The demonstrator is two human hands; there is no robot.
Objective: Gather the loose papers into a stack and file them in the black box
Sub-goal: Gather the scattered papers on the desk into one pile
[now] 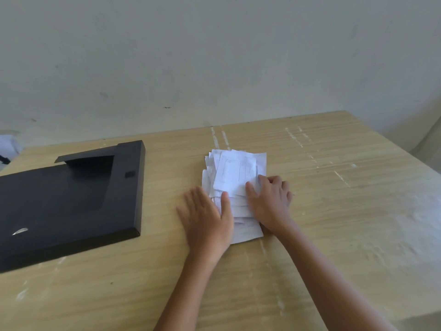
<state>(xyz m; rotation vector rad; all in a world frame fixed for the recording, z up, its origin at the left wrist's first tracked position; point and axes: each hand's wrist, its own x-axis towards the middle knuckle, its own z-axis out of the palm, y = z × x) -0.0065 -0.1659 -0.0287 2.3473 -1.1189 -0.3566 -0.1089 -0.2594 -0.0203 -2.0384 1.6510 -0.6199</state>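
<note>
A wooden table (310,211) with a pale grain and whitish scuff marks stands against a plain light wall (214,56). Near the middle of the table lies a pile of white papers (235,177), roughly gathered but uneven, with edges and corners sticking out at the far and left sides; the top sheet carries faint printed lines. The left hand (205,218) lies flat on the table at the pile's left edge, fingers spread and pointing away from the person, the thumb resting on the near-left part of the papers; this hand is slightly blurred. The right hand (270,201) rests on the right side of the pile, palm down, thumb and forefinger laid over the top sheets and the other fingers curled at the pile's right edge; whether it pinches any sheet cannot be told. Both forearms are bare and reach in from the lower edge of the view. The black box (66,204) lies flat on the left part of the table, well apart from the papers, with a raised rim along its right and near sides and a shaped cut-out towards its far end. Neither hand touches the box.
</note>
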